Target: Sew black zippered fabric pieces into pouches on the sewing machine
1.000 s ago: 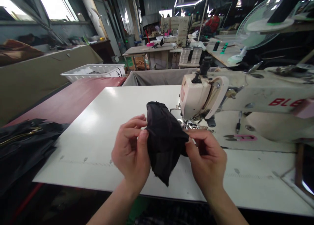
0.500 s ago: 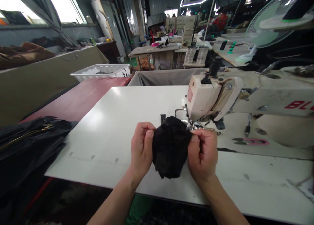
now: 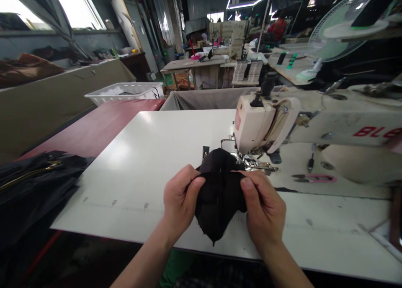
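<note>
I hold a small piece of black fabric point(image 3: 220, 191) between both hands, over the white table point(image 3: 150, 154) just in front of the sewing machine's needle area point(image 3: 256, 162). My left hand point(image 3: 179, 204) pinches its left edge with curled fingers. My right hand point(image 3: 264, 208) grips the right edge, thumb on top. The cloth bunches upward at the top and tapers to a point below my hands.
A cream sewing machine point(image 3: 314, 120) with red lettering fills the right side. Pink-handled snips point(image 3: 314, 178) lie on its bed. A heap of black fabric with a gold zipper point(image 3: 31, 179) sits at the left. A white bin point(image 3: 125, 91) stands behind the red table.
The cloth went from held up and hanging open to bunched low between my hands. My hands dropped toward the table and drew closer together.
</note>
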Tool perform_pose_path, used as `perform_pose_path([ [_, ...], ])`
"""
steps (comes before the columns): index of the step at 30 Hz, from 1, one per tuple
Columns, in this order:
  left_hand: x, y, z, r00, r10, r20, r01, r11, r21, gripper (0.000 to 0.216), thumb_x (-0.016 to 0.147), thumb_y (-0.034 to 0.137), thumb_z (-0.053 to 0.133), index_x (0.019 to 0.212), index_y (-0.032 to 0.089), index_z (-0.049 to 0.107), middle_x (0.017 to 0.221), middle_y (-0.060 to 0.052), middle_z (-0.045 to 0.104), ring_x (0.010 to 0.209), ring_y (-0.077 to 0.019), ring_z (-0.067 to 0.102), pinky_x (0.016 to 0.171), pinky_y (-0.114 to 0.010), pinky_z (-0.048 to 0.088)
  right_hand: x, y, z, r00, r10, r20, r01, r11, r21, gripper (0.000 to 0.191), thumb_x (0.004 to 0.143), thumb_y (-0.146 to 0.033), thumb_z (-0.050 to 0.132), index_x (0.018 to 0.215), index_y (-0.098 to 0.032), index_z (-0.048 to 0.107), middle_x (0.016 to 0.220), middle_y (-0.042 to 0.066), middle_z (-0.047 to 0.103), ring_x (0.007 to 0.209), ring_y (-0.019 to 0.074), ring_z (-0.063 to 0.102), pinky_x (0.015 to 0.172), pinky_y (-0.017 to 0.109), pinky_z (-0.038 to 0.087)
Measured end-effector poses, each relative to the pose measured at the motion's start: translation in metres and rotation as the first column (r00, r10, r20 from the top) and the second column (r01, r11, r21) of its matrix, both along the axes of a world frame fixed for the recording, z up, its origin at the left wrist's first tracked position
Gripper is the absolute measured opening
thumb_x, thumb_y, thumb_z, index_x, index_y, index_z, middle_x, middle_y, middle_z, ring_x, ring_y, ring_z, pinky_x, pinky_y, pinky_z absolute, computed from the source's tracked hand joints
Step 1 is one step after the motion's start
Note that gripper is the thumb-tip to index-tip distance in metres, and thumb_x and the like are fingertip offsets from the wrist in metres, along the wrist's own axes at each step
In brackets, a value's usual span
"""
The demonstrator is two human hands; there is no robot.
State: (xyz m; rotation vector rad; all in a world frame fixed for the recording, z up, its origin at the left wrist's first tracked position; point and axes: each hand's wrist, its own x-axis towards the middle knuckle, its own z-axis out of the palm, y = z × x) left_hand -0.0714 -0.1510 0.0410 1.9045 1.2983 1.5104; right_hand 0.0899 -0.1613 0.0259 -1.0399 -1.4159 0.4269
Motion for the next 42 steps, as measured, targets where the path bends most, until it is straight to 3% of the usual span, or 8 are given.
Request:
perform_pose_path([
  [4,0.002,0.002,-0.003,0.989,-0.06,0.132,0.07,0.995,-0.073,0.043,0.099,0.031,0.037,0.058,0.016,0.035,0.059,0.003,0.034,0.054,-0.0086,0.034,0.051,-0.024,0.028,-0.001,0.0,0.0,0.999,-0.002,-0.034,0.001,1.0,-0.026,0.017,0.095,-0.018,0.046,0.092,-0.022,0.062,0.077,-0.003,0.055,0.071,0.0125,0.052,0.064,0.025,0.04],
  [10,-0.003,0.003,-0.015,0.948,-0.262,0.181,0.262,0.965,0.028,0.019,0.091,0.034,0.056,0.081,0.017,0.053,0.066,0.002,0.048,0.059,-0.0089,0.043,0.053,-0.022,0.033,-0.003,0.0,0.0,0.997,0.045,-0.059,-0.048,0.997,-0.06,0.021,0.097,-0.02,0.04,0.086,-0.022,0.058,0.071,-0.003,0.05,0.065,0.0119,0.047,0.059,0.025,0.037],
  [14,-0.001,0.004,-0.012,0.959,-0.157,0.235,0.184,0.978,-0.098,0.032,0.096,0.028,0.047,0.066,0.016,0.046,0.058,0.004,0.037,0.053,-0.0071,0.034,0.05,-0.021,0.027,0.0,0.003,0.001,0.991,0.132,-0.006,-0.132,0.989,-0.068,0.02,0.097,-0.021,0.039,0.095,-0.022,0.058,0.082,-0.001,0.054,0.075,0.0134,0.052,0.068,0.026,0.04],
  [17,0.001,0.004,-0.009,0.941,-0.146,0.306,0.217,0.952,-0.214,0.04,0.096,0.033,0.046,0.061,0.016,0.037,0.056,0.005,0.029,0.051,-0.0068,0.026,0.047,-0.022,0.022,0.001,0.005,0.003,0.979,0.201,0.043,-0.199,0.979,-0.045,0.014,0.095,-0.024,0.045,0.099,-0.022,0.059,0.09,0.0,0.057,0.083,0.0143,0.054,0.073,0.027,0.042],
  [25,-0.003,0.002,-0.006,0.893,-0.329,0.307,0.383,0.914,-0.135,0.025,0.095,0.035,0.05,0.078,0.017,0.052,0.068,0.001,0.045,0.06,-0.0088,0.039,0.054,-0.023,0.03,-0.004,0.002,0.01,0.974,0.149,-0.171,-0.184,0.96,-0.213,0.032,0.099,-0.033,0.039,0.078,-0.021,0.061,0.059,-0.005,0.048,0.052,0.0098,0.043,0.047,0.022,0.033],
  [32,0.001,0.005,-0.012,0.831,-0.231,0.506,0.423,0.853,-0.305,0.042,0.096,0.042,0.045,0.064,0.017,0.035,0.058,0.005,0.028,0.051,-0.0069,0.025,0.048,-0.024,0.018,-0.005,0.003,0.01,0.974,0.156,-0.163,-0.189,0.958,-0.217,0.034,0.097,-0.035,0.041,0.075,-0.02,0.062,0.059,-0.004,0.052,0.054,0.0102,0.046,0.049,0.022,0.036],
  [38,-0.007,-0.003,-0.013,0.886,-0.311,0.344,0.387,0.905,-0.178,0.035,0.095,0.034,0.048,0.066,0.017,0.038,0.061,0.003,0.032,0.056,-0.0089,0.03,0.051,-0.025,0.023,-0.01,-0.001,0.01,0.98,0.057,-0.193,-0.109,0.956,-0.271,0.035,0.096,-0.036,0.043,0.072,-0.019,0.061,0.056,-0.005,0.046,0.05,0.01,0.041,0.046,0.022,0.032],
  [42,-0.006,-0.007,-0.017,0.933,-0.283,0.223,0.322,0.932,-0.164,0.031,0.095,0.027,0.046,0.066,0.017,0.04,0.065,0.002,0.037,0.06,-0.0104,0.036,0.055,-0.025,0.029,-0.005,0.004,0.009,0.986,0.076,-0.151,-0.106,0.973,-0.203,0.034,0.096,-0.034,0.043,0.071,-0.019,0.06,0.055,-0.004,0.047,0.049,0.0105,0.042,0.044,0.022,0.033],
])
